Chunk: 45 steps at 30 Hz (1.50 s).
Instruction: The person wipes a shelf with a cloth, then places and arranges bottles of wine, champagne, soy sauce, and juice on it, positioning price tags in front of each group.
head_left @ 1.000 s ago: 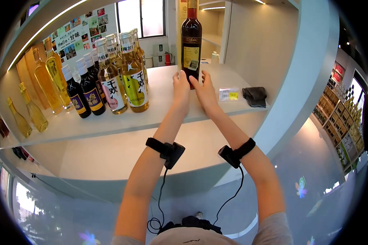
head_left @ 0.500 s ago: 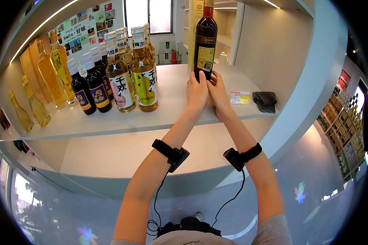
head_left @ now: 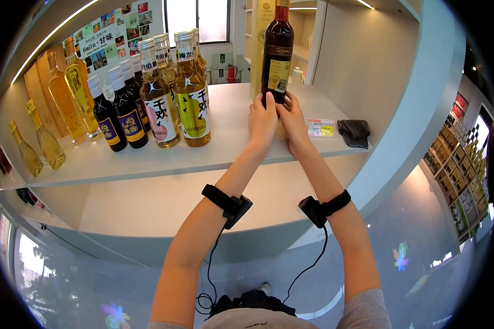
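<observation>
A dark red wine bottle with a yellowish label stands upright near the right part of the shelf. Around its lower end are both of my hands: my left hand on the left side, my right hand on the right. Both thumbs lie against the front, and the other fingers curl behind the glass, partly hidden. Just behind the bottle rises a tall pale-yellow box. To the right of my right hand lie a price card and a crumpled dark cloth.
Left of my hands stand clear bottles with a green label and a pink label, then dark bottles with purple labels and tall golden bottles. The shelf's side wall bounds the right.
The bottle and both hands stay nearly in place; the bottle appears turned very slightly, its label shifted a little. The whole view has shifted slightly.
</observation>
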### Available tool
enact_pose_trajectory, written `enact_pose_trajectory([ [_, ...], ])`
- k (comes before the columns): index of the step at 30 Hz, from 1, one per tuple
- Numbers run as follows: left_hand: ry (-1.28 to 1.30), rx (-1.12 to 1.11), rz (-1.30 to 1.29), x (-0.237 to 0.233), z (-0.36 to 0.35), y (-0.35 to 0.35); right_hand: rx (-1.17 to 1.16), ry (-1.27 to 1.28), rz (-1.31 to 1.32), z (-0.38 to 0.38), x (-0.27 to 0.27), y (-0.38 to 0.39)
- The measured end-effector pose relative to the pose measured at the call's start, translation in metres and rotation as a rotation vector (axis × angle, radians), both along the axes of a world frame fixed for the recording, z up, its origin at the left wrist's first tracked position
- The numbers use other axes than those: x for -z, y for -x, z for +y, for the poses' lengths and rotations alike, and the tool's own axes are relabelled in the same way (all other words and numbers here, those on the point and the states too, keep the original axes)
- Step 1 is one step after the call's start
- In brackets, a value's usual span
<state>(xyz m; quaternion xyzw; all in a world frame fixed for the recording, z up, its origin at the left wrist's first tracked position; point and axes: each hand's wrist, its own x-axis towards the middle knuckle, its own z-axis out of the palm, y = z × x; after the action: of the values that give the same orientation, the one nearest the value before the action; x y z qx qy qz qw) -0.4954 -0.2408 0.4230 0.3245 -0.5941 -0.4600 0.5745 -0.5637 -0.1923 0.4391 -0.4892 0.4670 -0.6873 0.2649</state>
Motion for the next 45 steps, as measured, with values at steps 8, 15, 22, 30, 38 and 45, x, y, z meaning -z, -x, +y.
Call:
enact_pose_trajectory([
  [8,0.091,-0.064,0.046,0.006,-0.011,0.009,0.014,0.01,0.004,0.002,-0.002,-0.001],
  [15,0.152,-0.259,-0.072,-0.005,0.016,0.001,0.192,-0.077,0.134,-0.004,0.001,0.001],
  [22,0.286,0.083,0.153,-0.009,0.095,-0.073,0.12,0.131,0.202,0.035,0.009,-0.028],
  [30,0.936,-0.3,-0.26,-0.028,0.239,-0.247,-0.005,0.339,0.402,0.134,0.028,-0.114],
  [38,0.973,-0.618,-0.037,-0.053,0.337,-0.273,-0.392,0.189,0.289,0.135,0.049,-0.185],
  [45,0.755,-0.768,0.033,-0.049,0.36,-0.302,-0.554,0.02,0.284,0.148,0.064,-0.229],
])
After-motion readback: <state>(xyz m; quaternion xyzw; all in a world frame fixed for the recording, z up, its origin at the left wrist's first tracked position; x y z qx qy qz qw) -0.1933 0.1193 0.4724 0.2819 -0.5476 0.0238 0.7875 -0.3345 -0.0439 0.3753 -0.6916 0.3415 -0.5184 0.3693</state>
